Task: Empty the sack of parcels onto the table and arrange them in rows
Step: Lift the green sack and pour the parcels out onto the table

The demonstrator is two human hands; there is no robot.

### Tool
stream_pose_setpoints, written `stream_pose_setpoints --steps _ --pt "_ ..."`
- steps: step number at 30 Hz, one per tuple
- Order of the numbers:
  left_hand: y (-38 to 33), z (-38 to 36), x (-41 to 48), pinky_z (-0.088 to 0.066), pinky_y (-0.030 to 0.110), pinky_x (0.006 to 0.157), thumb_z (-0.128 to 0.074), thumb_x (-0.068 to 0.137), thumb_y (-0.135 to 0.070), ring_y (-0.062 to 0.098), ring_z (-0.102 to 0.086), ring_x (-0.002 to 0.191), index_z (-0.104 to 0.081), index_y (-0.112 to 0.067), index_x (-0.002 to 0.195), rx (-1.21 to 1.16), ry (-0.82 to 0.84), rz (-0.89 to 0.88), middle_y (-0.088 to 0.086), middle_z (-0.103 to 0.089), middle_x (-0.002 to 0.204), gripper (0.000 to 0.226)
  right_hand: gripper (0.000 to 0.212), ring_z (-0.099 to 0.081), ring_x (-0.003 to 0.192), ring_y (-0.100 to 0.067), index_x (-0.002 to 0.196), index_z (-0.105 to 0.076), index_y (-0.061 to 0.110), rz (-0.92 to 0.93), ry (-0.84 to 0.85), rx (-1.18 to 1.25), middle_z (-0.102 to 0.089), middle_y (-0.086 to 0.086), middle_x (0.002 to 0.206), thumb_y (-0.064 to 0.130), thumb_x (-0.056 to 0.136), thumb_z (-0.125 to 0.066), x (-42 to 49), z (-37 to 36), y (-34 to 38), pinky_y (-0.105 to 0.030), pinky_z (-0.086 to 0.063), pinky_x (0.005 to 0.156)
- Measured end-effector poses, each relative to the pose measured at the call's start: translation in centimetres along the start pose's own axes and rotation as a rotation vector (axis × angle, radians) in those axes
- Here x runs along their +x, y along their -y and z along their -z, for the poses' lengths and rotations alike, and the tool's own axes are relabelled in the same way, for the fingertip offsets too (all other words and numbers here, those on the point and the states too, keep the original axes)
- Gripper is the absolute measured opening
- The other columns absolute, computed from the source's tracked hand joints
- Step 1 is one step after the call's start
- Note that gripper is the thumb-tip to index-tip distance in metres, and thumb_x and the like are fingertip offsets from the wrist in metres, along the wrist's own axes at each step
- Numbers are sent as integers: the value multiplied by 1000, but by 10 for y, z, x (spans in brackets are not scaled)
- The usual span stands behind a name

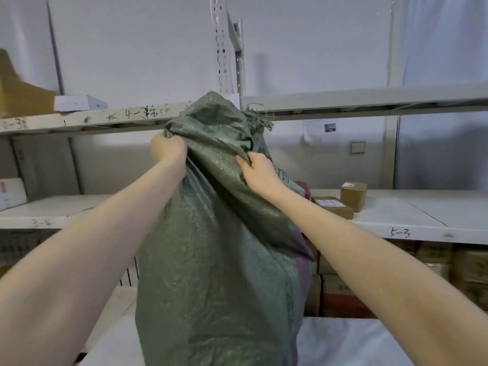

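Observation:
A large green woven sack (219,260) hangs upright in front of me, lifted above the white table (351,344). My left hand (169,149) clutches a bunch of the fabric near the sack's top left. My right hand (260,171) pinches a fold of it on the right, slightly lower. The sack's frayed upper end (257,117) points up. Its lower end runs out of the frame, so I cannot see an opening. No parcels from it show on the table.
A white metal shelving unit (396,223) stands behind the sack. Two small cardboard boxes (352,195) sit on its middle shelf to the right. Stacked cartons (435,262) fill the space below. A white box (79,103) rests on the upper shelf at left.

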State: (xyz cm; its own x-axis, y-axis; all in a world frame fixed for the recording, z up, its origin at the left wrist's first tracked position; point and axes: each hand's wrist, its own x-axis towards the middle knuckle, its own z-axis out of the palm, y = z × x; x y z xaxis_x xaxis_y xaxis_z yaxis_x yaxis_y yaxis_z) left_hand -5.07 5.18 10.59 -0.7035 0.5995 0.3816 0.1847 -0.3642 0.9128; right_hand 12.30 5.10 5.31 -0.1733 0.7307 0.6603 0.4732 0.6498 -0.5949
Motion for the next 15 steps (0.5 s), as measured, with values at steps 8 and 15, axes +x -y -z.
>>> stream_pose_setpoints --steps 8,15 --pt "-22 9 58 -41 20 92 -37 96 -9 17 -56 115 -53 -12 133 -104 -31 -68 -1 -59 129 40 54 -58 108 -30 151 -15 23 52 103 100 -53 -19 132 19 103 -40 -21 -25 34 -37 -44 92" --pt "-7 -13 46 -37 18 68 -36 89 -4 15 -44 76 -45 -21 72 -61 168 -206 -5 -48 72 26 44 -45 128 -25 145 -36 14 13 155 47 -47 -11 143 5 101 -36 -38 -51 13 -14 -29 93"
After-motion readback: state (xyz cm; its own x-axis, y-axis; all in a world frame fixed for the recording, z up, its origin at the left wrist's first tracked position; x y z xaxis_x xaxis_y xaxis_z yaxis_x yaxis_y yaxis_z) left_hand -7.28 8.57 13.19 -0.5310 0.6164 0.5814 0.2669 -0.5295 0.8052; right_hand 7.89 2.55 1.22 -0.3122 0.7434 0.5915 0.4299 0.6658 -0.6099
